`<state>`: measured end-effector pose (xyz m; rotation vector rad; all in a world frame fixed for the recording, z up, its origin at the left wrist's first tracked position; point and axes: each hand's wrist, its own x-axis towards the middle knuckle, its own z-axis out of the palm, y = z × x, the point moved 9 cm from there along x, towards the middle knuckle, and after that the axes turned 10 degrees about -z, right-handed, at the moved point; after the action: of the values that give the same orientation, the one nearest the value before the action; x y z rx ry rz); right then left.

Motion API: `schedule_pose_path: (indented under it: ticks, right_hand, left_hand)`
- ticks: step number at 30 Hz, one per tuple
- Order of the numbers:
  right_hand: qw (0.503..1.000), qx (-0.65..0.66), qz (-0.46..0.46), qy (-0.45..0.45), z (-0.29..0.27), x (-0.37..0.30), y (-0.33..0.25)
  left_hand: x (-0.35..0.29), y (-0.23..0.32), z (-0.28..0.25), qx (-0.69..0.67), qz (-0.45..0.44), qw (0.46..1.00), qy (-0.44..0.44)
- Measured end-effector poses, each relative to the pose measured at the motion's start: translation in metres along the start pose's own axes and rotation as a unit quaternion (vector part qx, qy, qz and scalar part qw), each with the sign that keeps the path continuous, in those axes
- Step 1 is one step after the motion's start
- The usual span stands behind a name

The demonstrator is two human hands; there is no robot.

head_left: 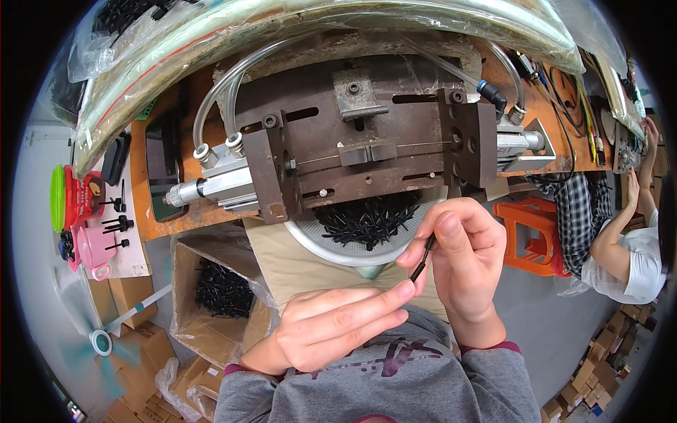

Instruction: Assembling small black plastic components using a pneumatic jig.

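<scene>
A thin black plastic stick-like part point(422, 262) is held slantwise between my two hands, above my lap. My right hand point(469, 261) pinches its upper end between thumb and fingers. My left hand point(335, 328) has its fingertips together at the lower end; its thumb is hidden beneath. Just beyond the hands, a white mesh basket point(308, 247) holds a heap of similar black parts point(368, 224). Over the basket's far side stands a brown metal fixture point(416, 163) with a small split block point(368, 154) at its centre and a thin rod running across.
Air cylinders point(229, 180) with clear hoses flank the fixture on an orange bench point(159, 224). An open carton point(185, 285) of black parts sits at left, near a fan point(101, 342). At right are an orange stool point(525, 229) and another person point(627, 254).
</scene>
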<state>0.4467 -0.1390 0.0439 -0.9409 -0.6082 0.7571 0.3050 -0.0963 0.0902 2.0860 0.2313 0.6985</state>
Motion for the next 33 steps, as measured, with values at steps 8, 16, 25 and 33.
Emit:
schedule_pose_path:
  ticks: [8, 16, 25, 33]
  right_hand:
    - [0.999, -0.013, -0.011, -0.028, 0.005, -0.002, -0.004]
    - [0.999, -0.001, -0.017, -0.045, 0.010, -0.003, -0.008]
    - [0.999, 0.020, 0.016, -0.047, 0.010, -0.003, -0.005]
    - [0.951, -0.215, -0.178, -0.135, 0.014, 0.002, -0.032]
  left_hand:
    - [0.003, -0.006, -0.002, -0.020, -0.037, 0.999, -0.008]
    - [0.003, -0.007, -0.003, -0.040, -0.040, 0.998, -0.006]
    - [0.004, -0.005, -0.004, -0.031, -0.041, 0.999, -0.002]
    - [0.005, -0.005, -0.007, -0.015, -0.024, 0.999, 0.022]
